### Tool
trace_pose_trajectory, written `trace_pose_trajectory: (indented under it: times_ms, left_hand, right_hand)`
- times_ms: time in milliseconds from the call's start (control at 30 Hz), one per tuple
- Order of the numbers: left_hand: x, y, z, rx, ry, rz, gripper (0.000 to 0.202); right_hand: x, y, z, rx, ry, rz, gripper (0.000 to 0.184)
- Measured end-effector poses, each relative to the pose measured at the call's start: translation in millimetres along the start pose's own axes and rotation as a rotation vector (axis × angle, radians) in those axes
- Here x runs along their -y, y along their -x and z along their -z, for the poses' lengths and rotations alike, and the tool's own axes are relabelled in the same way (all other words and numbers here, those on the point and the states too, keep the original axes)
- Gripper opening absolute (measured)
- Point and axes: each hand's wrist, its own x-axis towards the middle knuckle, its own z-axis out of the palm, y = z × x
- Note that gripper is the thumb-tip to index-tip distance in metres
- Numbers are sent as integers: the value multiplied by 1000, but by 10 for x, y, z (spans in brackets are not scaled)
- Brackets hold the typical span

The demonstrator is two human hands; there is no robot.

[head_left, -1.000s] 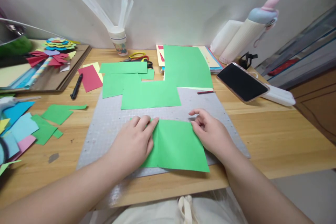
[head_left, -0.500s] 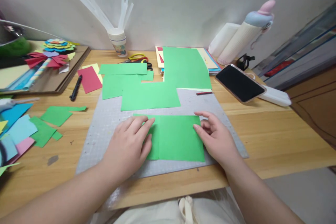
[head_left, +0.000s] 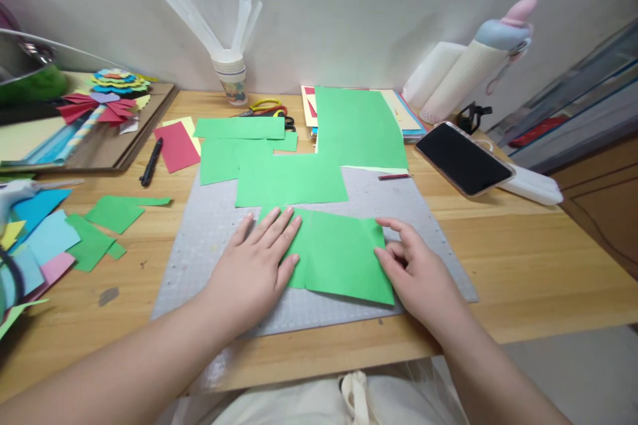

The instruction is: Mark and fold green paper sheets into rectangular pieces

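Observation:
A green sheet of paper with a vertical crease left of its middle lies at the near part of the grey cutting mat. My left hand rests flat on its left part, fingers spread, covering that end. At the right edge, my right hand grips the sheet between thumb and fingers, and that side looks slightly raised and bent. Just beyond lies another green paper piece, overlapping further green pieces.
Green paper covers a stack of coloured sheets at the back. Around the mat are scissors, a paper cup with white strips, a pen, a pencil, a phone, a bottle and paper scraps at left.
My left hand has flattened and spread out on the paper. The sheet has tilted slightly, its right side now lifted and bent in my right hand. The view has shifted a little.

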Motion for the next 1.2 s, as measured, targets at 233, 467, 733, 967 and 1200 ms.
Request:
trace_pose_trajectory:
  times_ms: [233,467,733,967,1200]
  left_hand:
    - [0,-1,3,3,-5,0,54]
    - [22,-10,21,-14,63,31,53]
    - [34,14,45,-37,78,34,54]
    - [-6,77,61,16,160,-198,54]
    - [-4,34,95,98,253,-207,55]
  right_hand:
    - [-57,74,50,23,22,-3,37]
    - [-222,114,170,-63,-196,59,37]
    - [189,-375,159,-149,-592,60,27]
    - [817,-1084,-316,104,-639,33,33]
    - [1308,-1515,-941,223,-580,55,41]
